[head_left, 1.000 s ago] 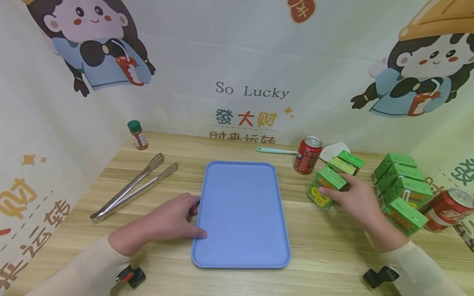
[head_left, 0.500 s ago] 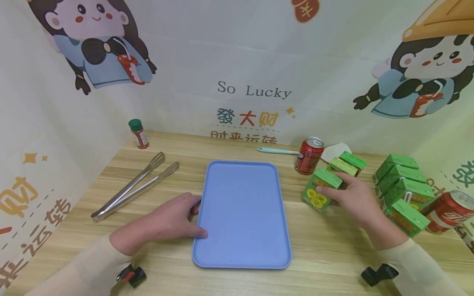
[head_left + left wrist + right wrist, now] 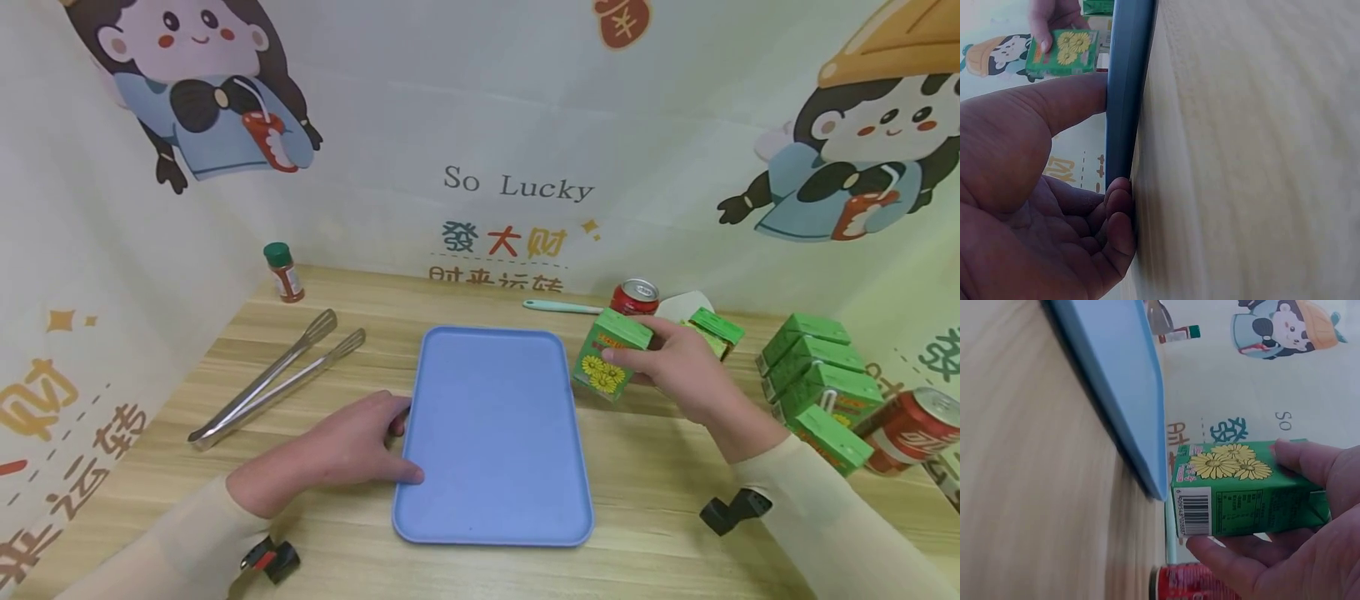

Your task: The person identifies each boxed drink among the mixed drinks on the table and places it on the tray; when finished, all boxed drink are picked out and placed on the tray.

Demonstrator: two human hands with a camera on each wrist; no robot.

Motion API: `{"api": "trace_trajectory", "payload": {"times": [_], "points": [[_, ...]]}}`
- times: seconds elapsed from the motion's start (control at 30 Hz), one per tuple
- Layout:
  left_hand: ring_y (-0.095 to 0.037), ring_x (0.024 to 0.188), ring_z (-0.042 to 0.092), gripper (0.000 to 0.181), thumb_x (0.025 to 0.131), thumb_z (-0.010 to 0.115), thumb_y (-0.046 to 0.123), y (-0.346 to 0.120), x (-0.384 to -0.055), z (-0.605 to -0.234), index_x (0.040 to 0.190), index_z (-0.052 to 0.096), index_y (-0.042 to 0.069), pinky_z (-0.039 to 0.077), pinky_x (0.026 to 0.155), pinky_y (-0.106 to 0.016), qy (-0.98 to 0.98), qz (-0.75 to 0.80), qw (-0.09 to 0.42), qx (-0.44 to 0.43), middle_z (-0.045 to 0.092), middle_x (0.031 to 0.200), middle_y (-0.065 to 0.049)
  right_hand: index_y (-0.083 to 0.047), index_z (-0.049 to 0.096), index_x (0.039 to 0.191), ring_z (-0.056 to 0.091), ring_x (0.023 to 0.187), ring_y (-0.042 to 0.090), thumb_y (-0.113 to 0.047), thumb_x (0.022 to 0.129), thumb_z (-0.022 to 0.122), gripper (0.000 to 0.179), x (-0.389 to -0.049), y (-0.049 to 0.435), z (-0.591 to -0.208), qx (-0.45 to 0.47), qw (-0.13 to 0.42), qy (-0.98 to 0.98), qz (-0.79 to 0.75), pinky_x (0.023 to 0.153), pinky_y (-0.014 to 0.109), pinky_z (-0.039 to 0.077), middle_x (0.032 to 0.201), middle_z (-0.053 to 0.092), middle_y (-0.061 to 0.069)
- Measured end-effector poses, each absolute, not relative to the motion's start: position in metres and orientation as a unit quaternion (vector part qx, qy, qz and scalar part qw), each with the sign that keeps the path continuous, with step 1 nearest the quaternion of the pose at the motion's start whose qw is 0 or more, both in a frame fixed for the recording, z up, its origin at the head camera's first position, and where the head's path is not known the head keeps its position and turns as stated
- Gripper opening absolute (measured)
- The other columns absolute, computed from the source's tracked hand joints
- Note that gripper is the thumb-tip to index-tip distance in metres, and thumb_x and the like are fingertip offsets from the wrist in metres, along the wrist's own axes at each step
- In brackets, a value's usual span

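Observation:
My left hand [image 3: 360, 442] holds the left edge of the blue tray [image 3: 487, 433], thumb over the rim. In the left wrist view its other fingertips [image 3: 1121, 231] curl against the tray's outer side at the tabletop. To the right of the tray, my right hand [image 3: 682, 367] grips a green drink carton [image 3: 602, 375] with yellow flowers printed on it, thumb on the front face and fingers behind. The right wrist view shows the carton's barcode end [image 3: 1194, 512] facing down, lifted off the table and close to the tray's rim.
A red can [image 3: 636, 296] and a pale spatula [image 3: 562, 307] are behind the carton. More green cartons [image 3: 813, 358] stand at the right beside another red can [image 3: 911, 429]. Metal tongs [image 3: 270, 379] lie left of the tray, with a green-capped spice jar [image 3: 283, 273] behind.
My right hand has lifted the green drink carton and carried it leftward toward the tray's right edge, now covering part of the red can. My left hand stays at the tray.

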State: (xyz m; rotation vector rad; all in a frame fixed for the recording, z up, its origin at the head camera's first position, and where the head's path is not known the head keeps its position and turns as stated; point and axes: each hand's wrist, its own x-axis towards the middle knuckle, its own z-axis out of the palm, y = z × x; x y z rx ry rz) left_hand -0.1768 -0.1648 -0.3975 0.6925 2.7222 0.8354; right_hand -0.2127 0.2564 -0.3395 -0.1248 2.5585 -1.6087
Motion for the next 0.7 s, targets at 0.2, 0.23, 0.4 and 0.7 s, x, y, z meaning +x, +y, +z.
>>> {"api": "trace_trajectory", "payload": {"times": [0.2,0.23,0.4,0.7], "points": [[-0.018,0.08,0.05,0.053,0.076,0.102,0.04,-0.164,-0.177,-0.397,0.094,0.059,0.013,0.044,0.069,-0.035,0.925,0.284,0.113,0.225,0.056,0.091,-0.003,-0.002,0.067,0.148,0.071,0.1,0.014,-0.018,0.096,0.089,0.059,-0.231,0.237,-0.335,-0.057,0.069,0.835,-0.543,0.087,0.035,0.064,0.117,0.076,0.007],[-0.018,0.08,0.05,0.053,0.076,0.102,0.04,-0.164,-0.177,-0.397,0.094,0.059,0.013,0.044,0.069,-0.035,0.925,0.284,0.113,0.225,0.056,0.091,-0.003,-0.003,0.068,0.147,0.071,0.1,0.015,-0.018,0.095,0.09,0.058,-0.234,0.234,-0.335,-0.06,0.072,0.834,-0.544,0.087,0.034,0.063,0.116,0.076,0.006],[-0.019,0.08,0.051,0.053,0.076,0.102,0.04,-0.165,-0.176,-0.396,0.095,0.06,0.013,0.044,0.07,-0.035,0.926,0.285,0.114,0.22,0.056,0.092,-0.003,-0.005,0.071,0.145,0.07,0.104,0.02,-0.017,0.095,0.09,0.055,-0.25,0.216,-0.337,-0.082,0.091,0.832,-0.542,0.088,0.032,0.062,0.121,0.077,0.01],[-0.018,0.078,0.05,0.053,0.075,0.102,0.039,-0.164,-0.175,-0.397,0.094,0.06,0.013,0.043,0.068,-0.034,0.925,0.29,0.113,0.219,0.056,0.091,-0.004,-0.008,0.069,0.149,0.071,0.122,0.03,-0.017,0.096,0.09,0.058,-0.271,0.187,-0.341,-0.117,0.116,0.833,-0.528,0.099,0.042,0.062,0.135,0.075,0.016]]}}
